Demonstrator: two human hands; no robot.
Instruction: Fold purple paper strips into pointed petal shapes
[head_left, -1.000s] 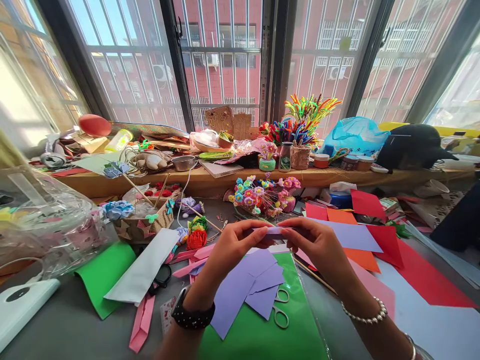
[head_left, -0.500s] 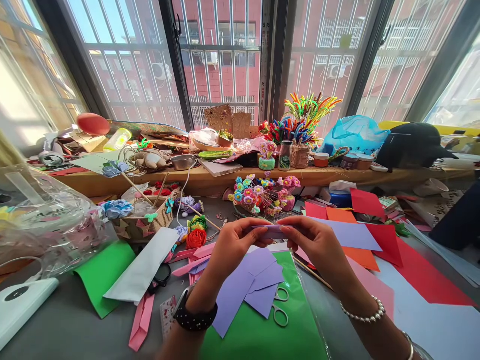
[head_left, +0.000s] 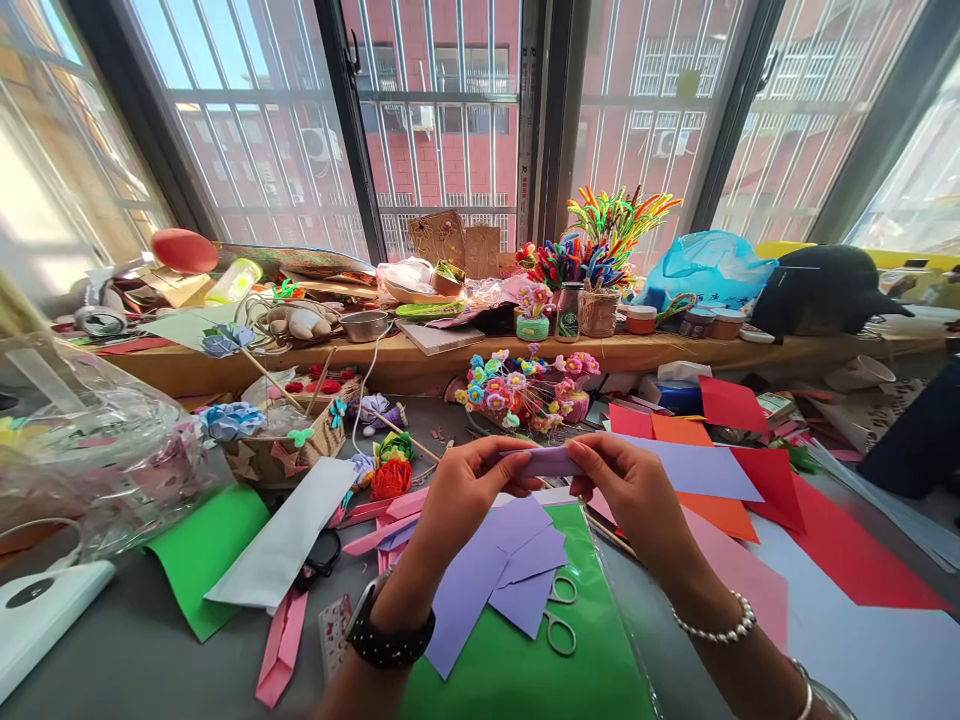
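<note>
A small folded strip of purple paper (head_left: 549, 461) is held level between both hands above the table. My left hand (head_left: 480, 475) pinches its left end, thumb on top and fingers behind. At the right end, my right hand (head_left: 611, 475) grips it between thumb and fingertips. Below lie several purple paper pieces (head_left: 472, 575), partly overlapping on a green sheet (head_left: 585, 670) in a clear sleeve. Scissors (head_left: 561, 615) rest there with their handles showing; their blades are hidden under the purple paper.
Pink folded strips (head_left: 281, 650), a white folded paper (head_left: 289, 530) and a green sheet (head_left: 210, 560) lie to the left. Red sheets (head_left: 862, 550) and orange ones spread at the right. Crocheted flowers (head_left: 517, 385) stand behind the hands, before a crowded wooden ledge (head_left: 427, 352).
My right hand has shifted slightly to the right along the purple paper strip, so more of the strip shows between the thumbs. My left hand stays nearly in place.
</note>
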